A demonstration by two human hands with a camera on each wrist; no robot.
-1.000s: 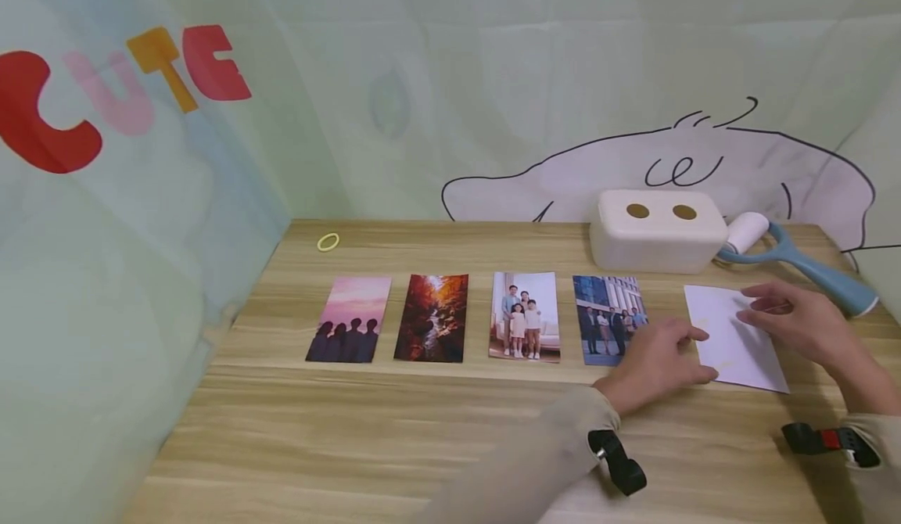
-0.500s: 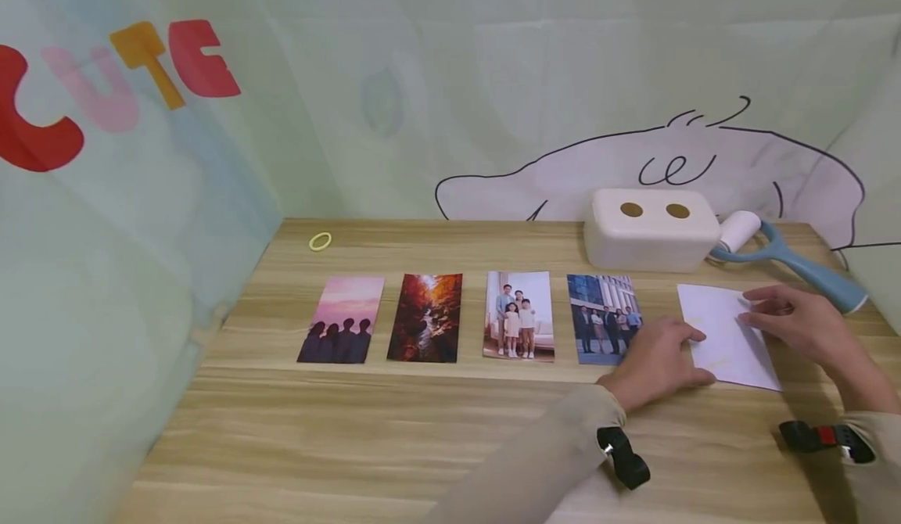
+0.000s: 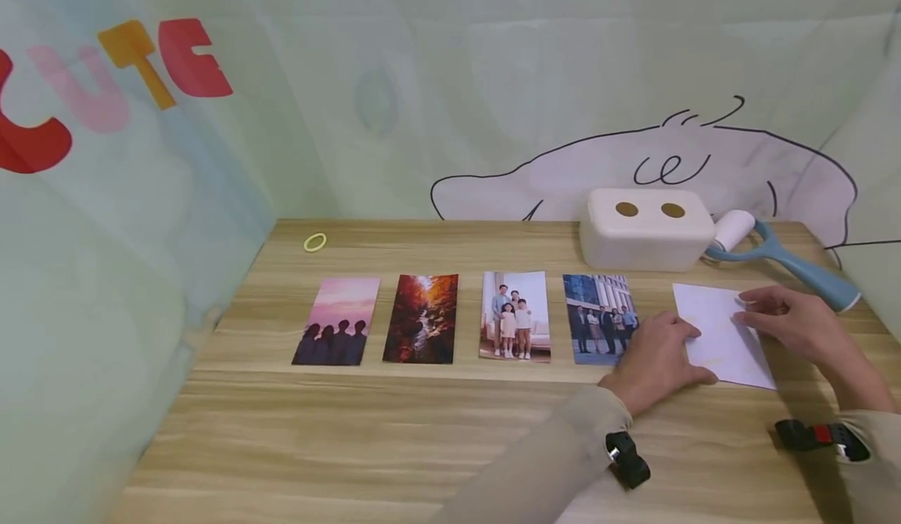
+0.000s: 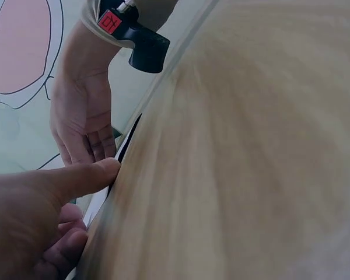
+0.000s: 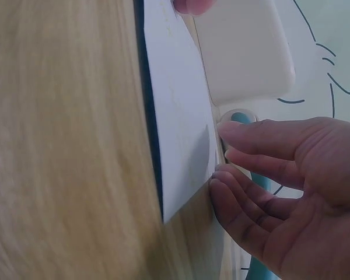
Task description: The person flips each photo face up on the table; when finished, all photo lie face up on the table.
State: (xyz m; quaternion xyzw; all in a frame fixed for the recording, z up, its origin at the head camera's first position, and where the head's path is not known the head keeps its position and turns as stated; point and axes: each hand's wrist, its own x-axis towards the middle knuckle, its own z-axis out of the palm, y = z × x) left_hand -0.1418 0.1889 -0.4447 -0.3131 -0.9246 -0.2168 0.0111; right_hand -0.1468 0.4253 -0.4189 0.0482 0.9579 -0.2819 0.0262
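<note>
A white card (image 3: 718, 332) with faint yellowish marks lies at the right end of a row of photos. My left hand (image 3: 655, 360) holds its left side, thumb at the near corner and fingers farther up the edge. In the left wrist view the left thumb (image 4: 93, 175) overlaps the card's edge, where a dark strip shows underneath. My right hand (image 3: 798, 321) is at the card's far right corner, with curved fingertips (image 5: 219, 181) right at the edge and the thumb apart from them. Nothing shows between its thumb and fingers.
Left of the card lie photos of an office group (image 3: 598, 317), a family (image 3: 515, 317), an autumn stream (image 3: 421, 318) and silhouettes at sunset (image 3: 338, 321). Behind stand a cream box (image 3: 644, 235) with two holes and a blue-handled lint roller (image 3: 809, 270). A yellow ring (image 3: 314, 242) lies far left.
The head view has shifted slightly, so the scene sits a little farther left. Both hands stay at the white card, with only slight finger movement.
</note>
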